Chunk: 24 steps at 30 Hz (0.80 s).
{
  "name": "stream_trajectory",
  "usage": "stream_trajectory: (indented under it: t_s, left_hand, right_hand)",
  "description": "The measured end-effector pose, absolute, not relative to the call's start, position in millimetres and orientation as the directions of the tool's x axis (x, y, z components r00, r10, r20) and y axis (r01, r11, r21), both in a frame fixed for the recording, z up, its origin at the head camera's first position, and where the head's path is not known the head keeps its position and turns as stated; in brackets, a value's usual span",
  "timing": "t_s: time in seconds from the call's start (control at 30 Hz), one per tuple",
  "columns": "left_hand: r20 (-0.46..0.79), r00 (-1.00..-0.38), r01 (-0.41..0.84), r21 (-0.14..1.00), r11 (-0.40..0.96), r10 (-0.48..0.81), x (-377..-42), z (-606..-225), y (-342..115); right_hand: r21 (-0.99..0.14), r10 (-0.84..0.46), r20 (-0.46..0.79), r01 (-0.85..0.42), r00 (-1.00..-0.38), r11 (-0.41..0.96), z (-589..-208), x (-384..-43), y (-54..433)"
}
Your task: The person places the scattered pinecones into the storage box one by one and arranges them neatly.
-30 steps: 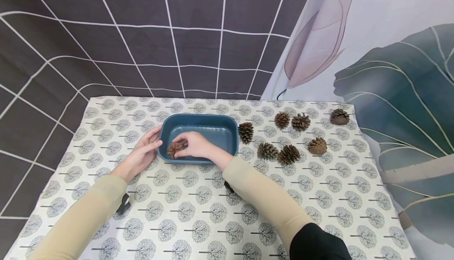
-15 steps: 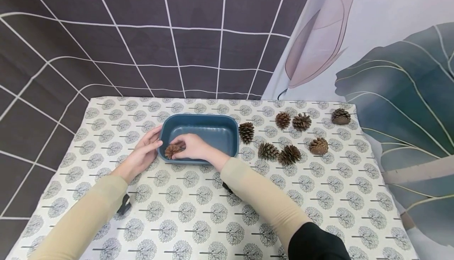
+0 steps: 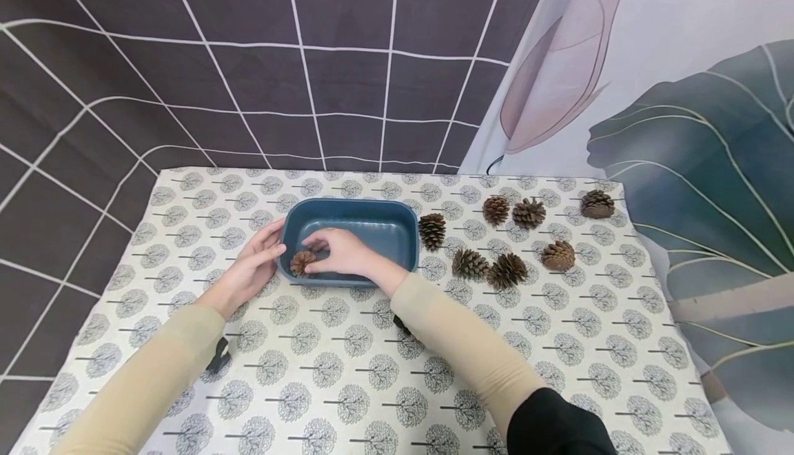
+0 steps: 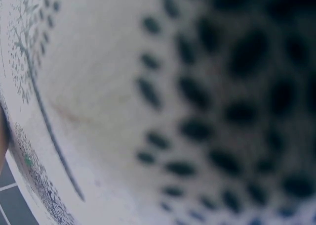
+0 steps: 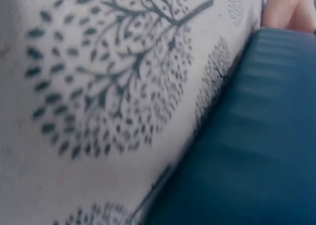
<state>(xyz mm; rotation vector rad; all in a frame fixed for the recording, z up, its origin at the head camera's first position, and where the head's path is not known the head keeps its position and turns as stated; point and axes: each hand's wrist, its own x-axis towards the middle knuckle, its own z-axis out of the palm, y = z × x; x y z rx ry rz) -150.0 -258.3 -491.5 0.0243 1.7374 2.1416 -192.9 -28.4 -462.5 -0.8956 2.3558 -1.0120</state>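
Observation:
A brown pine cone [image 3: 302, 263] lies in the front left corner of the blue rectangular basin [image 3: 410, 241]. My right hand [image 3: 347, 254] reaches over the basin's front rim, just right of that cone. Its thumb and fingers are spread apart, the thumb tip close beside the cone; whether it touches is too small to tell. At the basin's left end, my left hand [image 3: 248, 267] rests against the outside with fairly straight fingers. The right wrist view shows the basin's outer wall [image 5: 247, 136] and part of a hand [image 5: 291, 7] past its far end.
Several pine cones lie right of the basin: one cone [image 3: 431, 231] beside its wall, a touching pair [image 3: 507, 271], another pair [image 3: 528, 213] behind, and separate cones [image 3: 558, 256] farther right. A tree-print cloth [image 3: 347, 400] covers the table.
The pine cone moved slightly left and down into the basin's corner. My right hand's fingers have parted from it and shifted slightly right. The left hand stays at the basin's end.

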Motion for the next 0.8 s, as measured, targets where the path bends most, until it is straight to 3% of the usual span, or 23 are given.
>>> stream_trajectory:
  t_s: [0.8]
  left_hand:
    - [-0.157, -0.938, -0.240, 0.937, -0.255, 0.309, -150, -499, -260]
  right_hand:
    - [-0.843, -0.542, 0.062, -0.334, -0.838, 0.420, -425, -199, 68]
